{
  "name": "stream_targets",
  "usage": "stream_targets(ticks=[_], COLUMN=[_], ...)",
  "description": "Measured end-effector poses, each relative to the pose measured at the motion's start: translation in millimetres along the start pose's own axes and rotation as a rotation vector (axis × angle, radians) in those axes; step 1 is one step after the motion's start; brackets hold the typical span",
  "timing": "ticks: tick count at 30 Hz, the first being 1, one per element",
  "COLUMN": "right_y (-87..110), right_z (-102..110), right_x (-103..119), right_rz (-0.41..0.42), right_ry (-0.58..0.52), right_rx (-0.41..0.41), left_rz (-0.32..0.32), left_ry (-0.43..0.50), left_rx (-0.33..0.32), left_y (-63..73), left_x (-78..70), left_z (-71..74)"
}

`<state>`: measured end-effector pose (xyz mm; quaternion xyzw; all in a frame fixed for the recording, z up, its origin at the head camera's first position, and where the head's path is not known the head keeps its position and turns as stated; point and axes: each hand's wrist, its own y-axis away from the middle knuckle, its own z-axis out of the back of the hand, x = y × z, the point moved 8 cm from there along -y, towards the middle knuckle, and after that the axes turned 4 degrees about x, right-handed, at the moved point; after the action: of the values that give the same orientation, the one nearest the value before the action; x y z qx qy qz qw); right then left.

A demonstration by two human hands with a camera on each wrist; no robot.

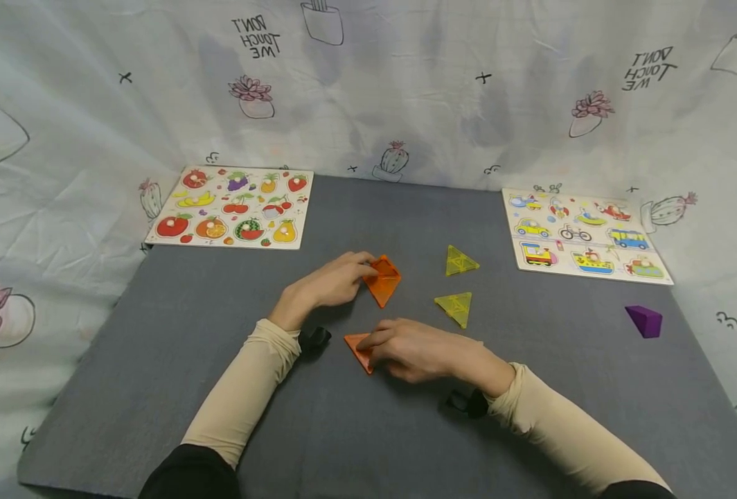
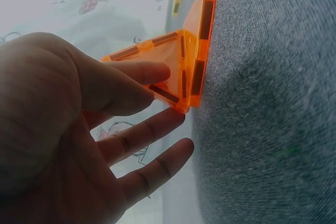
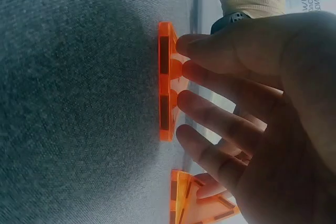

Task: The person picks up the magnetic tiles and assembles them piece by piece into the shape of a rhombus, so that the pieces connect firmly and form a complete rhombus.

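Observation:
My left hand (image 1: 337, 281) pinches an orange triangular magnetic tile (image 2: 164, 53) between thumb and forefinger, its other fingers spread. That tile stands tilted, with one edge along a second orange triangular tile (image 2: 208, 24) on the grey table. A third orange triangular tile (image 1: 357, 345) lies flat closer to the front. Over it is my right hand (image 1: 418, 350), with extended fingertips resting on its top, as the right wrist view shows. Two yellow triangular tiles (image 1: 460, 262) lie flat to the right of the tilted pair, one nearer than the other.
A fruit puzzle board (image 1: 228, 208) lies at the back left, a vehicle puzzle board (image 1: 583, 239) at the back right. Near the right table edge sits a purple wedge-shaped block (image 1: 649, 323). A printed white cloth (image 1: 368, 90) rises behind the grey table (image 1: 188, 312).

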<state>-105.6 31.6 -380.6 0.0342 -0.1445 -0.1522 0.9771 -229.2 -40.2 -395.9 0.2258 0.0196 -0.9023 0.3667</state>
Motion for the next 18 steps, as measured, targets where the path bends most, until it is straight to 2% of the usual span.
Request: stream_targets(ticks=[12, 18], right_y=[-0.9, 3.9], right_z=[0, 4], right_x=[-4, -13], right_rz=[-0.010, -0.060], right_ry=[-0.051, -0.064], right_rx=[-0.021, -0.044], left_rz=[0.012, 0.015], left_ry=[0.020, 0.017], left_rx=[-0.020, -0.028], left_y=[2.9, 3.2], left_x=[3.5, 5.6], left_z=[2.6, 4.9])
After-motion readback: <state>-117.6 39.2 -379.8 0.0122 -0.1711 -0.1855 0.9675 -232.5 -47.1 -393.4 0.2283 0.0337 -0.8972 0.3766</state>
